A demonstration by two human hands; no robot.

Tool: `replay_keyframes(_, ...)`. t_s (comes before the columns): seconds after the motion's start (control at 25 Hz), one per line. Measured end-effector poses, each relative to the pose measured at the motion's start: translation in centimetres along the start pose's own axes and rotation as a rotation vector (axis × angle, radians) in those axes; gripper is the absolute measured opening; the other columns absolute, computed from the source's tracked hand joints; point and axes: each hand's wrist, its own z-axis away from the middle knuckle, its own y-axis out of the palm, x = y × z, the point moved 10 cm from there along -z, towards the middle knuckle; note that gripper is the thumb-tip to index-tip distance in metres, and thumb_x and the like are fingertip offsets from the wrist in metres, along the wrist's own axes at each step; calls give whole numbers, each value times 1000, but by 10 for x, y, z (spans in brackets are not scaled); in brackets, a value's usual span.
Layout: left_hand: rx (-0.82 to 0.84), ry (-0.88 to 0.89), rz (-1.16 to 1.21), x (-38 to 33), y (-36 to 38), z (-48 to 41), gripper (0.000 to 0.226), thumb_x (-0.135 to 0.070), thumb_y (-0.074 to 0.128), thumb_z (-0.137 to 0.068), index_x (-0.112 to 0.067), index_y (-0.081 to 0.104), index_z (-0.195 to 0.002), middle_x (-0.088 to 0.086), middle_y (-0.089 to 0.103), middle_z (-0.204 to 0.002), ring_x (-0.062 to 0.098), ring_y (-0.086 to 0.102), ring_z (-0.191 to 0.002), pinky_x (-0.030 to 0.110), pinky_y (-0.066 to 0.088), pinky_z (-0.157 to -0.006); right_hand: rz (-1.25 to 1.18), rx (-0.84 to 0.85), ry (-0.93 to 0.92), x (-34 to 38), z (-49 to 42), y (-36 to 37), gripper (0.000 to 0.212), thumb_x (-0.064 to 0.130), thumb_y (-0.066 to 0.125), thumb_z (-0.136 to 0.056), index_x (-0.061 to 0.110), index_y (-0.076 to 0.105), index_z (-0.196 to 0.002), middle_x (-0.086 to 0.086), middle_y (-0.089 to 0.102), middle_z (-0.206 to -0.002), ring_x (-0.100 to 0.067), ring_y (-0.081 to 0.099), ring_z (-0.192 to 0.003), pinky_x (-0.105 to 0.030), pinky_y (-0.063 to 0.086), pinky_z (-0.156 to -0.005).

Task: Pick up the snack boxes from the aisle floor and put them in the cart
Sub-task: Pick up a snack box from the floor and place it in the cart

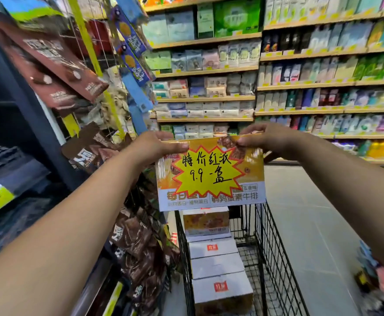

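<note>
Where the box (pixel 253 172) hangs: centre of frame, upright above the cart (pixel 275 247), yellow starburst tag (pixel 207 172) facing us.
Left hand (pixel 157 147): pinching the box's top left corner.
Right hand (pixel 268 140): pinching its top right corner.
Cart: lower centre, more boxes (pixel 216 265) stacked inside.
Shelves (pixel 300 83): packed, upper right.
Rack (pixel 138 238): brown packets, left.

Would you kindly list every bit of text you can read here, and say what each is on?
"特价红派 9.9 一盒": handwritten on the yellow starburst sign on the snack box held by the left hand and right hand.
"鹌鹑蛋素牛排": printed along that box's lower edge.
Red labels on the boxes in the cart, hanging packets, shelf price tags: too blurred to read.
</note>
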Motion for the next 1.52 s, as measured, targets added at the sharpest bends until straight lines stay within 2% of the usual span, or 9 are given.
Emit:
replay_keyframes(0.16, -20, 8, -91, 60, 41, -34, 83, -45, 88, -56, -23, 58, -130, -6, 54, -124, 13, 52, -117, 22, 39, -95, 87, 29, -2, -49, -45, 21, 50, 27, 83, -71, 25, 59, -115, -7, 48, -125, -20, 58, -91, -27, 52, -58)
replay_keyframes(0.32, -5, -10, -244, 134, 90, -54, 114, -67, 85, -41, -18, 50, -138, 8, 50, -133, 21, 46, -125, 25, 34, -107, 353, 57, -56, -111, -88, 53, 78, 33, 89, -61, 27, 50, -128, -2, 43, -128, -21, 47, -106, -26, 41, -82)
replay_keyframes(0.44, 74, -41, -447, 182, 132, -55, 112, -53, 88, -54, -18, 36, -146, 11, 36, -134, 24, 38, -126, 21, 28, -106, 555, 166, -67, -169, -110, 91, 104, 39, 90, -59, 24, 33, -145, -8, 35, -142, -26, 35, -130, -32, 31, -106)
replay_keyframes(0.52, 108, -39, -538, 209, 153, -61, 110, -51, 88, -56, -22, 34, -147, 12, 33, -132, 27, 40, -123, 26, 33, -106, 649, 233, -55, -205, -121, 116, 112, 42, 87, -61, 23, 22, -150, -11, 27, -148, -28, 30, -136, -34, 26, -112)
replay_keyframes(0.8, 248, -68, -741, 285, 213, -91, 91, -46, 83, -60, -24, 38, -137, 8, 39, -117, 31, 52, -106, 36, 48, -89, 798, 313, -55, -285, -167, 169, 108, 47, 83, -63, 26, 20, -149, -9, 30, -142, -29, 50, -118, -39, 45, -99)
replay_keyframes(0.88, 266, -76, -896, 306, 224, -105, 90, -53, 79, -62, -22, 38, -136, 8, 43, -118, 31, 49, -110, 40, 43, -93, 812, 328, -39, -304, -184, 178, 108, 49, 82, -63, 26, 20, -148, -8, 33, -139, -28, 50, -117, -41, 47, -97)
replay_keyframes(1.08, 269, 29, -1133, 330, 255, -155, 93, -69, 67, -66, -22, 34, -140, 5, 49, -124, 26, 45, -122, 49, 11, -117, 878, 344, -31, -349, -224, 192, 108, 49, 83, -62, 26, 20, -146, -9, 36, -135, -29, 51, -115, -42, 49, -94)
replay_keyframes(1.36, 246, 32, -1208, 382, 283, -171, 98, -73, 62, -67, -20, 31, -143, 5, 48, -132, 25, 45, -125, 42, 15, -115, 929, 382, -101, -400, -258, 228, 109, 48, 83, -61, 22, 20, -147, -12, 27, -144, -32, 48, -120, -42, 45, -101)
replay_keyframes(1.52, 238, 25, -1280, 387, 283, -167, 98, -69, 60, -74, -19, 22, -149, 7, 41, -141, 26, 35, -134, 41, 12, -115, 988, 373, -123, -405, -262, 232, 113, 49, 82, -60, 18, 18, -148, -12, 23, -142, -35, 54, -111, -46, 51, -92)
